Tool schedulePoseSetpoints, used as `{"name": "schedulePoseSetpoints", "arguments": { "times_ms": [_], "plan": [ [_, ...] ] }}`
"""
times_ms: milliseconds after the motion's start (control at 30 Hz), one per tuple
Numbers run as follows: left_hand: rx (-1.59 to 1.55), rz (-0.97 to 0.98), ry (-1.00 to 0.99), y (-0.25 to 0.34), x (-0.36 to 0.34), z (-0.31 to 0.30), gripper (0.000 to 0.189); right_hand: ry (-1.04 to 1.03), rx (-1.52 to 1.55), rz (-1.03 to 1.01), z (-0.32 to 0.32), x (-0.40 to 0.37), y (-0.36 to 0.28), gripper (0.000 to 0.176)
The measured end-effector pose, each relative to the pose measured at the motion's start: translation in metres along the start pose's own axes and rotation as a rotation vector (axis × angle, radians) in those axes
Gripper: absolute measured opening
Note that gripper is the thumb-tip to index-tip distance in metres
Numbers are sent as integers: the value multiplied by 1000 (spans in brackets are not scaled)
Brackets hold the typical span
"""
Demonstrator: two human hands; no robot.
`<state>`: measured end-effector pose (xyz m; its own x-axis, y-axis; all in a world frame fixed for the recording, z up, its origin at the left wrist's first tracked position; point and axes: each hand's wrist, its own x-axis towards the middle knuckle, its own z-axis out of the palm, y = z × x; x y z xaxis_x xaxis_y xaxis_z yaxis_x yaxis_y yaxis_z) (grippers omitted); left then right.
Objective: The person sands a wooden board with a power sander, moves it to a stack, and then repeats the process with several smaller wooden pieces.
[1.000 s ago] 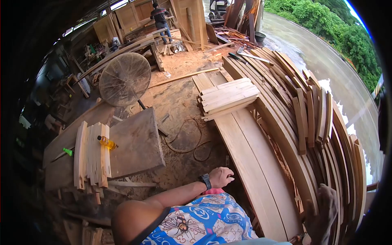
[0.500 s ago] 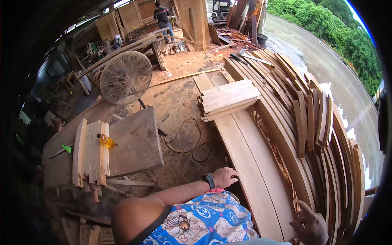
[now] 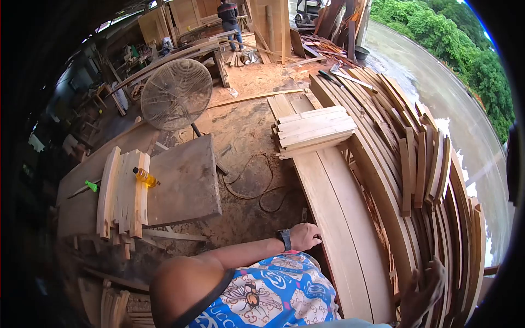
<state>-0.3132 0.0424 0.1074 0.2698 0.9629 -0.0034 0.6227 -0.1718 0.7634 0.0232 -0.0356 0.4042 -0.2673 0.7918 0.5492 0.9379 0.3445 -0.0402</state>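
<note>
Two long pale boards (image 3: pixel 342 218) lie side by side, running away from my body. My left hand (image 3: pixel 305 236), with a watch on its wrist, is closed at the near left edge of the left board, fingers curled against it. My right hand (image 3: pixel 422 295) is raised at the right of the boards, in front of the stacked timber, with its fingers stretched up and apart and nothing in them. A pile of short pale wooden strips (image 3: pixel 314 131) sits across the far part of the boards.
Long timber pieces (image 3: pixel 377 158) are stacked along the right. On the left, a low table (image 3: pixel 186 180) carries wood strips (image 3: pixel 124 191), a yellow bottle (image 3: pixel 145 177) and a green-capped item (image 3: pixel 91 186). A fan (image 3: pixel 176 94) stands behind it. A person (image 3: pixel 229 22) stands far back.
My right hand has moved right, away from the boards' edge, and its fingers have straightened upward. My left hand stays at the board's edge. The whole view has shifted slightly.
</note>
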Motion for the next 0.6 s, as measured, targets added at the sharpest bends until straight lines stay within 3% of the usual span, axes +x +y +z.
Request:
{"name": "schedulePoseSetpoints", "arguments": {
  "times_ms": [33, 67, 133, 200, 233, 400, 433, 500, 533, 600],
  "plan": [
    [-3, 25, -2, 2, -1, -1, 34, -423, -63, -273, -6, 5, 2, 54],
    [-9, 43, -14, 3, -7, -2, 33, -968, 11, -355, -25, 13, 3, 58],
    [-4, 18, -12, 2, -2, -7, 34, -1384, 244, 387, -49, 36, -4, 62],
    [-17, 36, 20, -2, -9, -3, 35, -280, 723, -7, -50, -1, 17, 65],
    [3, 28, 41, -4, -11, -1, 34, -286, 725, -8, -47, -1, 21, 65],
    [5, -1, -22, 5, -19, -3, 33, -812, 164, -655, -8, 7, 26, 55],
    [14, -10, -25, 6, -18, -4, 33, -810, 164, -661, -18, 10, 23, 55],
    [21, -27, -28, 3, -17, -2, 33, -825, 666, 198, -49, 14, 16, 54],
    [26, 2, 18, -3, -16, 2, 33, -347, 565, 61, -43, 2, 23, 54],
    [26, 33, 57, -2, -18, 8, 33, 376, -161, 132, -1, -10, 41, 57]
  ]
}}
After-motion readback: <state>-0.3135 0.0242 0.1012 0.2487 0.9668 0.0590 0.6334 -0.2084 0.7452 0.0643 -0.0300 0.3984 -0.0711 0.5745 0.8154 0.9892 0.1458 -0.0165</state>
